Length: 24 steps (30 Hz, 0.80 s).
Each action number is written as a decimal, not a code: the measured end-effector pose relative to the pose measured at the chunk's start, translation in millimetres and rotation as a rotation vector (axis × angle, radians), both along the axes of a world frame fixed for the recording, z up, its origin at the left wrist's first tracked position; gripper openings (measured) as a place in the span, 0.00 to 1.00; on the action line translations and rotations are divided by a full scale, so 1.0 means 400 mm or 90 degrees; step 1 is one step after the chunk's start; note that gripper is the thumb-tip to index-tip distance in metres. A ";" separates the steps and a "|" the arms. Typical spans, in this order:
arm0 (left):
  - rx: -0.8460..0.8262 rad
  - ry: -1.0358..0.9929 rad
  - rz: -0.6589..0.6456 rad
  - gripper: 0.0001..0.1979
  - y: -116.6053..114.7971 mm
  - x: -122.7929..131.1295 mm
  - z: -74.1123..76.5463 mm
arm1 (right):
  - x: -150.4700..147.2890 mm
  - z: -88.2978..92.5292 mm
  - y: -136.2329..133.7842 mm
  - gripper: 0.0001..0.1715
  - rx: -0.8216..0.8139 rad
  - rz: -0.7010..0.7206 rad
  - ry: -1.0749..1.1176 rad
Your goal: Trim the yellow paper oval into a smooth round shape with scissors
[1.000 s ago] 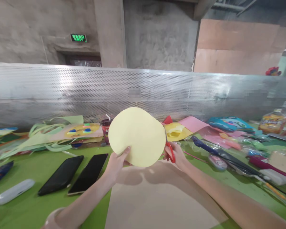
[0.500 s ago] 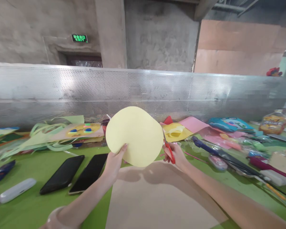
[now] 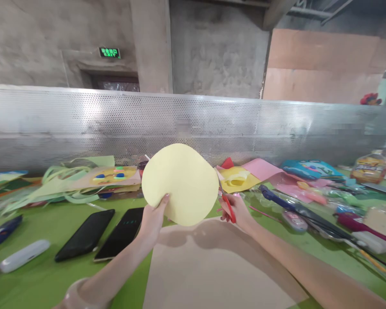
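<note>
While the left hand (image 3: 152,221) pinches the pale yellow paper (image 3: 180,184) near its lower left edge, thumb on the near face and the fingers mostly hidden behind it, the right hand (image 3: 240,210) is closed around the red handle of the scissors (image 3: 230,209). The paper, rounded but a little uneven in outline, is held up in front of the person, above the far end of a large pale sheet (image 3: 218,266) that lies on the green table (image 3: 67,283). The scissors point upward, with their blades at the paper's right edge (how far apart the blades stand, I cannot tell).

Left of the left hand lie two dark phones, one (image 3: 85,235) beside the other (image 3: 124,234); the nearer one to the arm shows faint digits and is partly covered by the hand and forearm. A white case (image 3: 25,256) sits farther left. Behind the paper, a cup (image 3: 142,167) with a straw is partly hidden, next to a picture (image 3: 128,174) with blue and green bits on it and a heap of light green strips (image 3: 56,182). Beyond the right hand are yellow paper scraps (image 3: 241,182) and pink paper (image 3: 262,168), with a bottle (image 3: 368,169) at the far right.
</note>
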State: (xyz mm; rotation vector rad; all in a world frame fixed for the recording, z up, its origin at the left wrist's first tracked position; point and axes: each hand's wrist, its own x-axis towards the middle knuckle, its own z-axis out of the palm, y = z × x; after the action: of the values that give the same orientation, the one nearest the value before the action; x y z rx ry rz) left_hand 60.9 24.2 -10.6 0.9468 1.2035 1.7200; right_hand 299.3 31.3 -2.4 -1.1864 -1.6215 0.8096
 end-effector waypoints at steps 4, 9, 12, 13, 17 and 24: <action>0.015 0.014 0.015 0.18 0.008 -0.005 -0.008 | -0.002 0.004 -0.004 0.08 -0.009 0.006 -0.003; 0.020 0.030 0.031 0.19 0.012 -0.010 -0.013 | -0.010 0.014 -0.014 0.09 -0.011 0.001 0.002; 0.030 0.037 0.035 0.19 0.012 -0.011 -0.013 | -0.010 0.015 -0.016 0.08 -0.006 -0.001 0.014; 0.034 0.039 0.035 0.19 0.012 -0.012 -0.013 | -0.009 0.015 -0.015 0.08 -0.004 0.001 0.018; 0.047 0.036 0.034 0.18 0.015 -0.013 -0.016 | -0.003 0.014 -0.014 0.09 0.013 0.031 0.059; 0.057 0.043 0.025 0.19 0.019 -0.013 -0.025 | 0.004 0.012 -0.008 0.10 0.006 0.058 0.074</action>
State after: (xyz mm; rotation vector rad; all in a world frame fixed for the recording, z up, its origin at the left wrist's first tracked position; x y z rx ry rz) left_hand 55.8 31.9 -20.7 1.0497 1.2037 1.7981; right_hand 300.9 28.0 2.3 -1.0463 -1.5912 0.9097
